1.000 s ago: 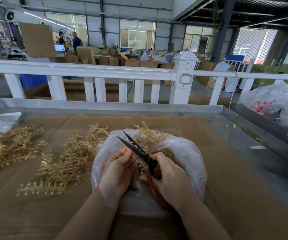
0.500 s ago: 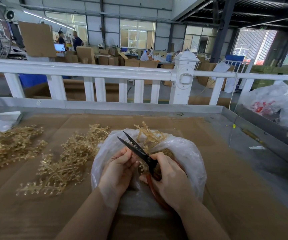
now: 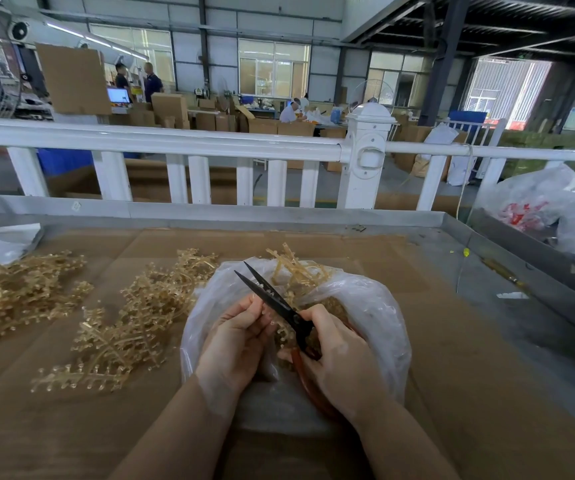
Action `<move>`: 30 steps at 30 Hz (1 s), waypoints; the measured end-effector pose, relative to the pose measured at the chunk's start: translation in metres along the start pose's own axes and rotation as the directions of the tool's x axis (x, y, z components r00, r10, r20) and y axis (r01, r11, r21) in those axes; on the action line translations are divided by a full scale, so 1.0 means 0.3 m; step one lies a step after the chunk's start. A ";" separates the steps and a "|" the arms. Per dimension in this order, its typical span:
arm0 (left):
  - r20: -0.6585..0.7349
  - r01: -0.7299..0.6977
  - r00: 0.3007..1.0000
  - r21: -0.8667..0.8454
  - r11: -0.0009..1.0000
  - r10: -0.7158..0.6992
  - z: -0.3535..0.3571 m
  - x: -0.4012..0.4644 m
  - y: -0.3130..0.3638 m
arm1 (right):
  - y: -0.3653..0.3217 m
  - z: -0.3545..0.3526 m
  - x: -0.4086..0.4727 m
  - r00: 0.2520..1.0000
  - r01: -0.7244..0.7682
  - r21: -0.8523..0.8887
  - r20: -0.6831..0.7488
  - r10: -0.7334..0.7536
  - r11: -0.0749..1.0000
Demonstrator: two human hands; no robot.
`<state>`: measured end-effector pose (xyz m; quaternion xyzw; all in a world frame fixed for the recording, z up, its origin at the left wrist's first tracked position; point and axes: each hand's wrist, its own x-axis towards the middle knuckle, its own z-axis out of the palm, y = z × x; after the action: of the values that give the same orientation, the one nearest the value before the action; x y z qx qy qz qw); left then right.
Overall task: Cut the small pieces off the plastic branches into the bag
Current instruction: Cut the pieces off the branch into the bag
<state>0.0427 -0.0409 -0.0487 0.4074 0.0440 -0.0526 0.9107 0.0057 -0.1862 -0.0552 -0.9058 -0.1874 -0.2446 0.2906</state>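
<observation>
A clear plastic bag [image 3: 376, 306] lies open on the cardboard-covered table [image 3: 452, 393], with small golden pieces inside. My right hand [image 3: 341, 365] grips black scissors [image 3: 272, 296] by their red handles, blades slightly apart and pointing up-left over the bag. My left hand [image 3: 234, 341] pinches a small golden plastic branch [image 3: 281, 332] just below the blades; most of it is hidden by my fingers. Stripped golden stems [image 3: 293, 268] stick out at the bag's far rim.
Two heaps of golden plastic branches lie to the left, one near the bag [image 3: 130, 320] and one farther left [image 3: 19, 292]. A grey metal rim [image 3: 244, 216] and white railing [image 3: 175, 142] bound the far side. White bags [image 3: 549, 206] sit at the right.
</observation>
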 end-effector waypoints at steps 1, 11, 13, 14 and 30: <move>0.006 0.003 1.000 0.003 1.000 -0.003 -0.003 0.001 0.001 | -0.002 0.000 0.000 1.000 0.001 -0.001 0.002 -0.001 1.000; -0.015 -0.014 1.000 -0.023 1.000 0.013 -0.012 0.010 -0.008 | -0.005 0.004 0.002 1.000 -0.016 -0.028 0.009 0.016 0.999; -0.014 -0.014 1.000 -0.033 0.999 0.014 -0.011 0.009 -0.008 | -0.004 0.003 0.003 1.000 -0.016 -0.036 0.011 0.016 0.999; -0.018 -0.013 1.000 -0.037 0.999 0.013 -0.009 0.009 -0.008 | -0.004 0.002 0.003 1.000 -0.018 -0.037 0.011 0.018 0.999; -0.195 0.010 0.981 -0.075 0.997 -0.025 0.009 0.033 0.007 | 0.012 -0.066 0.060 0.966 -0.254 0.172 0.093 0.241 0.952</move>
<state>0.0528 -0.0420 -0.0466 0.3765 0.1387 -0.0187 0.9158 0.0153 -0.1975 -0.0327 -0.8998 -0.1040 -0.1560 0.3939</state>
